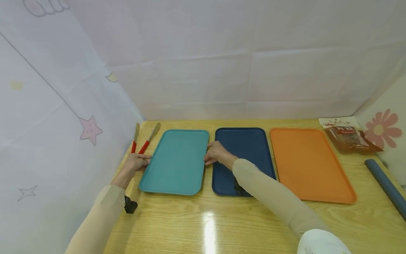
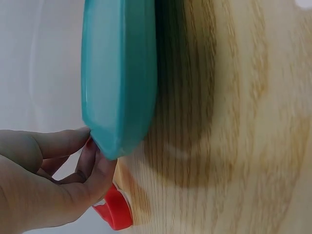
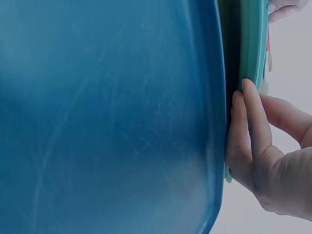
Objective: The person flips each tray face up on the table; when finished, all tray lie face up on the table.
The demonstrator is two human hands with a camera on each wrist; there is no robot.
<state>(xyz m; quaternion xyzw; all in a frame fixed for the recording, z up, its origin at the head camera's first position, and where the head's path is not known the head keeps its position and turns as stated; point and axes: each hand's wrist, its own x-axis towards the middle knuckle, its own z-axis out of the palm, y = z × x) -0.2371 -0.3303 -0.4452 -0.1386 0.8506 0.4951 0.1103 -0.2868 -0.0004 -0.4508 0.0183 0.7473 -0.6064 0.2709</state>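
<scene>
Both hands hold a teal tray (image 1: 176,162) by its opposite long sides in the head view. My left hand (image 1: 136,163) pinches the left rim between thumb and fingers; in the left wrist view the teal tray (image 2: 117,73) shows its side wall, with a shadow on the wood below it. On the other side my right hand (image 1: 218,154) grips the right rim, fingers under the edge in the right wrist view. That hand and forearm reach over a dark blue tray (image 1: 241,141), which lies just right of the teal one.
An orange tray (image 1: 311,165) lies right of the blue one. Red-handled tongs (image 1: 144,147) rest at the back left, close to my left hand. A brown food package (image 1: 347,137) and a dark grey roll (image 1: 385,187) lie far right. Fabric walls (image 1: 203,70) border the wooden table (image 1: 171,222).
</scene>
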